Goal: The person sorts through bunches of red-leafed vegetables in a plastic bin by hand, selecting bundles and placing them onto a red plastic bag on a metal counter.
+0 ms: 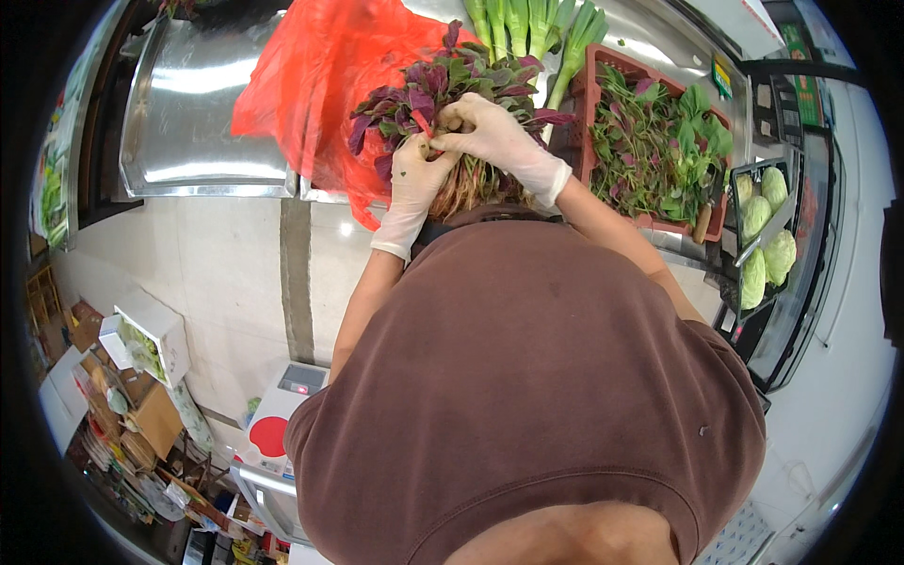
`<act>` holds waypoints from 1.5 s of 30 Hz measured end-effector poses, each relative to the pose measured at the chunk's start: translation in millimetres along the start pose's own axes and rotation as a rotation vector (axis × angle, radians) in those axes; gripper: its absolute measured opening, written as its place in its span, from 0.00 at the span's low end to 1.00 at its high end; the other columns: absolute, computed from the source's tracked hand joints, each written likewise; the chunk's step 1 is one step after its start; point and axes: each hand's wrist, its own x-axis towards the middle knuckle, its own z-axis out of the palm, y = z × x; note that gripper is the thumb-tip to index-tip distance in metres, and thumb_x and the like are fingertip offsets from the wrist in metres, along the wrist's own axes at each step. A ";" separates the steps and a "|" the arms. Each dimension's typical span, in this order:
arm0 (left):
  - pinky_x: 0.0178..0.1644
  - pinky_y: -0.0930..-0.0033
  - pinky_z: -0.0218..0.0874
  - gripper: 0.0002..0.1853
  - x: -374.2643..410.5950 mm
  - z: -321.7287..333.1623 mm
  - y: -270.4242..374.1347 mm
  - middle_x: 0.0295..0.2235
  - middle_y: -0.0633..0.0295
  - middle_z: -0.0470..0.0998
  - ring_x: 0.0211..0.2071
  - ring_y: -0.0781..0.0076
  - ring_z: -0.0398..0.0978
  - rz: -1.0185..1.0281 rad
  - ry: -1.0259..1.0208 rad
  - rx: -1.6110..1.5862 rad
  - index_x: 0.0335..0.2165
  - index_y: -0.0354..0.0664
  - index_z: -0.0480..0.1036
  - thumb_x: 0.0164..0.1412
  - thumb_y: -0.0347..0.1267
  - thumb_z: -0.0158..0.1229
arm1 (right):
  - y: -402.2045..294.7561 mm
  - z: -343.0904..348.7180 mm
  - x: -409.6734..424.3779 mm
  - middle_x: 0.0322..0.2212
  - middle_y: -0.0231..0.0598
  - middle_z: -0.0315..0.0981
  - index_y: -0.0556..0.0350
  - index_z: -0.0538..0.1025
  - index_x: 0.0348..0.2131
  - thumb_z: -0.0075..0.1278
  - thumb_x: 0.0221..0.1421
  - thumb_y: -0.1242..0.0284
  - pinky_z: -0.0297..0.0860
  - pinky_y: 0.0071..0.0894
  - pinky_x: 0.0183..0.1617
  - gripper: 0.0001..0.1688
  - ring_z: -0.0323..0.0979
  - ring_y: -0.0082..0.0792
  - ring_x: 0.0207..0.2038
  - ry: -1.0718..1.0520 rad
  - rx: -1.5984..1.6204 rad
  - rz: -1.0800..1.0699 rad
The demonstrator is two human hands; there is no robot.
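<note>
A large bunch of red amaranth [441, 78] lies before me, its purple and green leaves pointing away and its pale roots [462, 187] towards my body. My left hand [420, 169], in a white glove, pinches a thin red tie [424, 123] at the stems. From the right, my gloved right hand [487, 134] has its fingertips at the same tie, thumb close to the left fingers. The tie's lower part is hidden by the fingers. Under and left of the bunch spreads a thin red plastic bag [304, 92].
Several leeks [522, 28] lie behind the bunch. On the right stands a reddish plastic crate [585, 113] of loose greens, with a wooden handle [702, 222] at its near corner. Beyond it, a knife [766, 229] rests across a black crate of cabbages [756, 215]. A steel counter [205, 120] extends left.
</note>
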 end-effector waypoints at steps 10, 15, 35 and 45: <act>0.41 0.77 0.62 0.06 9.2 -13.2 16.7 0.30 0.68 0.77 0.32 0.83 0.70 -0.256 -0.209 -0.257 0.32 0.37 0.75 0.56 0.27 0.63 | 1.8 -14.6 -14.0 0.32 0.29 0.76 0.59 0.79 0.36 0.55 0.55 0.71 0.64 0.19 0.39 0.11 0.68 0.19 0.31 0.107 0.697 0.392; 0.45 0.75 0.63 0.07 15.4 -19.1 1.9 0.32 0.60 0.79 0.35 0.78 0.73 -0.437 -0.232 -0.464 0.29 0.39 0.72 0.52 0.22 0.64 | 24.8 -22.2 -46.6 0.35 0.33 0.74 0.53 0.78 0.30 0.58 0.48 0.73 0.66 0.31 0.45 0.06 0.72 0.30 0.40 -0.051 0.030 -0.302; 0.35 0.69 0.67 0.13 14.8 -0.3 19.0 0.32 0.61 0.77 0.31 0.63 0.76 0.788 0.043 0.528 0.29 0.42 0.71 0.43 0.20 0.65 | 35.7 -21.9 3.3 0.27 0.38 0.75 0.62 0.75 0.37 0.58 0.51 0.71 0.67 0.29 0.40 0.15 0.71 0.30 0.32 -0.250 0.034 0.140; 0.34 0.74 0.64 0.13 6.0 -4.5 4.7 0.29 0.60 0.74 0.28 0.71 0.72 0.525 0.088 0.276 0.27 0.39 0.69 0.46 0.19 0.66 | 29.3 -18.6 -11.0 0.28 0.44 0.71 0.61 0.72 0.27 0.56 0.46 0.73 0.67 0.36 0.36 0.11 0.72 0.42 0.31 -0.022 0.001 -0.040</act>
